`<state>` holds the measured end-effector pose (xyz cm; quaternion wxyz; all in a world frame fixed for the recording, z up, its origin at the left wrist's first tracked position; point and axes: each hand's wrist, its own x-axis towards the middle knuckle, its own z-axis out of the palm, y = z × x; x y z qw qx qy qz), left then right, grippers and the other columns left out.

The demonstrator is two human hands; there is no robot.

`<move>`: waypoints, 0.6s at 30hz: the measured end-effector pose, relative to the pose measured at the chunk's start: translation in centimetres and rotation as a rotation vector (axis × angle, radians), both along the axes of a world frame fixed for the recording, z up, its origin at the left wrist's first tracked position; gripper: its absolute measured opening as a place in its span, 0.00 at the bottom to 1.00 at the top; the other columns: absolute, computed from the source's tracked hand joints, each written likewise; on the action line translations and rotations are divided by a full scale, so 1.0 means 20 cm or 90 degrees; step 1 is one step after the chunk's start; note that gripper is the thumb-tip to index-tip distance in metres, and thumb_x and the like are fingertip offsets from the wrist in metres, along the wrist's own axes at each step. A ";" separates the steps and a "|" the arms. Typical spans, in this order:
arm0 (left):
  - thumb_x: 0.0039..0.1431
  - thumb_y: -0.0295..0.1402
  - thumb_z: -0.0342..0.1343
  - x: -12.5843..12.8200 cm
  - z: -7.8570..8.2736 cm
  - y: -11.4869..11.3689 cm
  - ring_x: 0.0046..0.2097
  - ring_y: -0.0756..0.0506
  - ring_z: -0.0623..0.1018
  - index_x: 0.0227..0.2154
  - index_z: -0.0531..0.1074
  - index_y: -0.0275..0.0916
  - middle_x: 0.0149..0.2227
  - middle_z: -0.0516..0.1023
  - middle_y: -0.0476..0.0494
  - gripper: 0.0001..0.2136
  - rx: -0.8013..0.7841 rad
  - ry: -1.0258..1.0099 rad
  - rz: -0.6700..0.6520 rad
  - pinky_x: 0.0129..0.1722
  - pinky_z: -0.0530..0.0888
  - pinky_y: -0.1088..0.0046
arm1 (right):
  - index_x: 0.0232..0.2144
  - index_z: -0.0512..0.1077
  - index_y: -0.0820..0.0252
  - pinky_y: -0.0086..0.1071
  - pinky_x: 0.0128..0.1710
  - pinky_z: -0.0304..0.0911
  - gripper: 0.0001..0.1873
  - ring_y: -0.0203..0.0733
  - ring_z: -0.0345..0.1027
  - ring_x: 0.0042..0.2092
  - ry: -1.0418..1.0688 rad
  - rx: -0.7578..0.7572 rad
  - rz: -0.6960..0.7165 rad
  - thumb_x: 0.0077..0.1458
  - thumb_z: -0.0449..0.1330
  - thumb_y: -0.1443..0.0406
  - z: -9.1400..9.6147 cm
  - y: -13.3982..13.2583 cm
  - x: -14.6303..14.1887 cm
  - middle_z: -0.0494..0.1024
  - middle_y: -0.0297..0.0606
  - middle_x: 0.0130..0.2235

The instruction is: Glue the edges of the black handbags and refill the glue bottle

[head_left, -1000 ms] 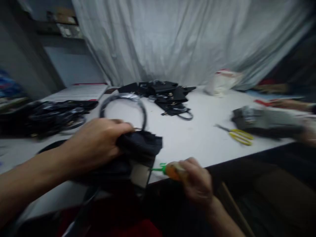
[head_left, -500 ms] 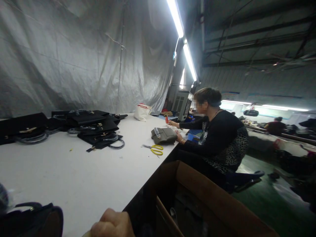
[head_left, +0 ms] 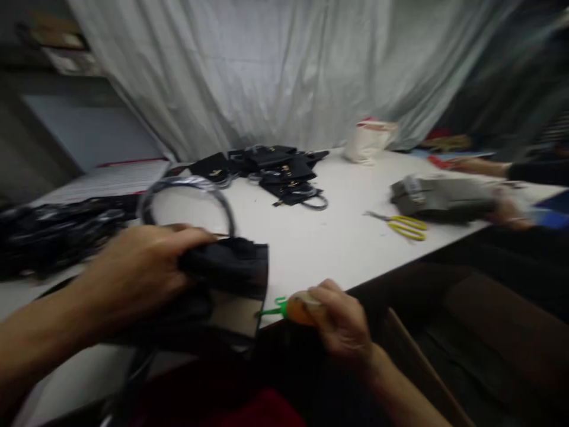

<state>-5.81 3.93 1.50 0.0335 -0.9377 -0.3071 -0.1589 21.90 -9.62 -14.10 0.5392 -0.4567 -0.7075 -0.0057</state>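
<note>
My left hand is closed on the top of a black handbag at the near edge of the white table. The bag's round handle stands up just behind my fingers. My right hand grips a small orange bottle with a green nozzle. The nozzle tip touches the bag's right edge. The picture is blurred by motion.
A pile of black bags lies at the table's middle back, and more black bags at the left. Yellow scissors and a grey bag lie at the right, where another person's hands work. A white sack stands by the curtain.
The view swung up and right to a seated co-worker half a second ago, and has come back down to my hands, which hold the bag and bottle much as one second ago.
</note>
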 end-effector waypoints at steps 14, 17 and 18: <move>0.55 0.27 0.59 0.05 0.04 -0.06 0.36 0.42 0.82 0.41 0.79 0.41 0.37 0.83 0.45 0.11 -0.021 0.047 0.052 0.35 0.71 0.69 | 0.53 0.70 0.59 0.22 0.28 0.68 0.20 0.32 0.71 0.33 -0.063 -0.003 0.005 0.59 0.59 0.75 -0.05 -0.02 0.05 0.73 0.36 0.37; 0.54 0.27 0.60 0.05 0.04 -0.06 0.37 0.42 0.82 0.41 0.79 0.41 0.36 0.83 0.45 0.11 -0.018 0.041 0.050 0.36 0.72 0.68 | 0.52 0.70 0.59 0.23 0.27 0.68 0.18 0.32 0.71 0.32 -0.062 -0.019 0.031 0.61 0.59 0.74 -0.05 -0.01 0.05 0.73 0.36 0.37; 0.54 0.27 0.60 0.05 0.04 -0.06 0.37 0.43 0.82 0.41 0.79 0.41 0.36 0.84 0.46 0.11 -0.014 0.041 0.052 0.36 0.72 0.69 | 0.52 0.70 0.59 0.23 0.27 0.68 0.17 0.33 0.71 0.32 -0.062 -0.017 0.030 0.61 0.59 0.73 -0.05 0.00 0.05 0.73 0.36 0.37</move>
